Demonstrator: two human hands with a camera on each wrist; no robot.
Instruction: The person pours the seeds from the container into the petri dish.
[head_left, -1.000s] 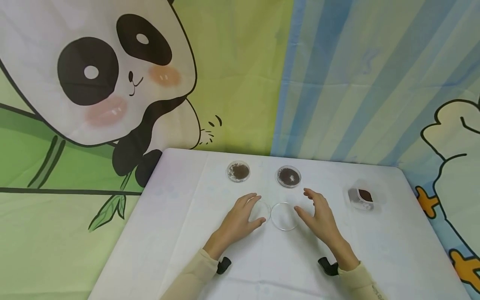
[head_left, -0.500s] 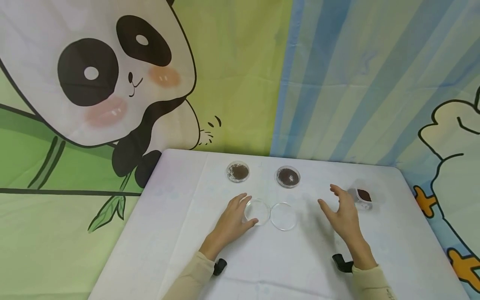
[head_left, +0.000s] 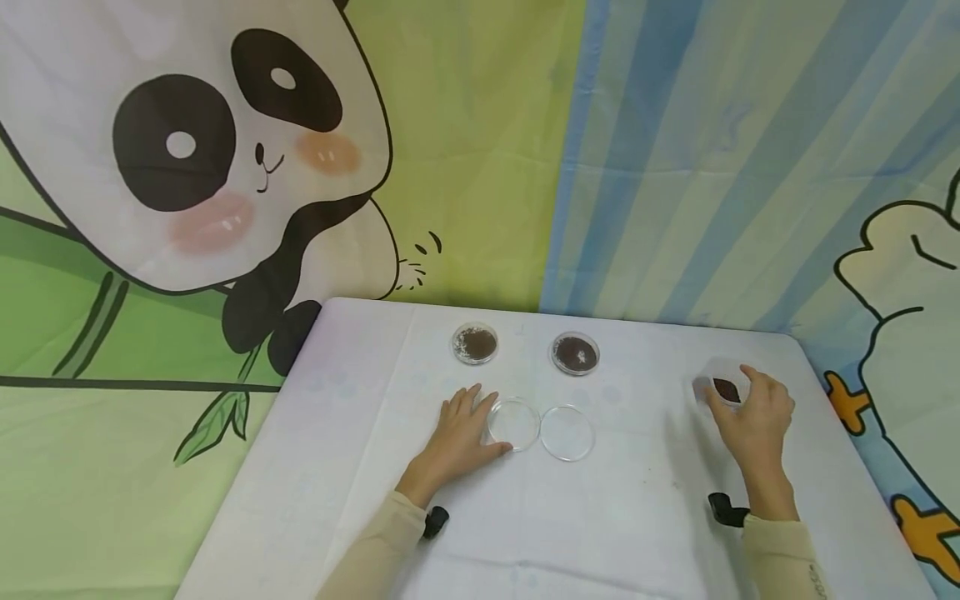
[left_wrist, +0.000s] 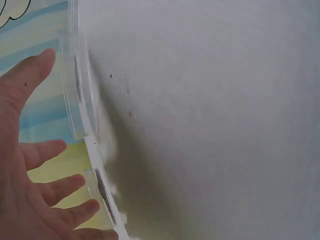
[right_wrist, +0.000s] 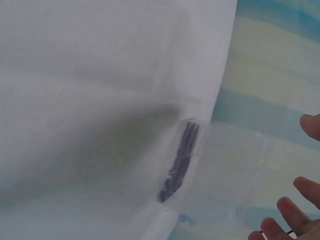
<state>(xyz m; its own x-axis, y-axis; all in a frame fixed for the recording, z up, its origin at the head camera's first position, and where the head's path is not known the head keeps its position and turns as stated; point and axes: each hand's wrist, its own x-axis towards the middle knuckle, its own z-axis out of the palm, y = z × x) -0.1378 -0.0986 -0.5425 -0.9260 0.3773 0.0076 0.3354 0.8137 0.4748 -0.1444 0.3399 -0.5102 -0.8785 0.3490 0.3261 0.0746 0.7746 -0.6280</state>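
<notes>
In the head view, my left hand (head_left: 453, 437) lies low over the table with its fingers spread, at the left side of a clear round petri dish (head_left: 514, 427). A second clear dish part (head_left: 567, 433) sits right beside that one. At the right, my right hand (head_left: 756, 421) reaches around a small clear plastic container (head_left: 701, 388) with dark brown granular material (head_left: 726, 390) in it. The right wrist view shows the fingers (right_wrist: 292, 215) still apart from the clear container (right_wrist: 220, 165). Nothing is held in the left wrist view, where the thumb (left_wrist: 37, 67) is near a dish (left_wrist: 75, 95).
Two petri dishes with dark brown grains, one at the left (head_left: 475, 343) and one further right (head_left: 575, 354), stand near the back of the white table (head_left: 637, 533). Behind the table hangs a printed cloth (head_left: 465, 150) with a panda. A few dark specks lie on the tabletop.
My right hand has moved right, from beside the clear dishes to the container of brown material. The left hand has drawn slightly left and lowered, its fingers spreading. The dishes have stayed put.
</notes>
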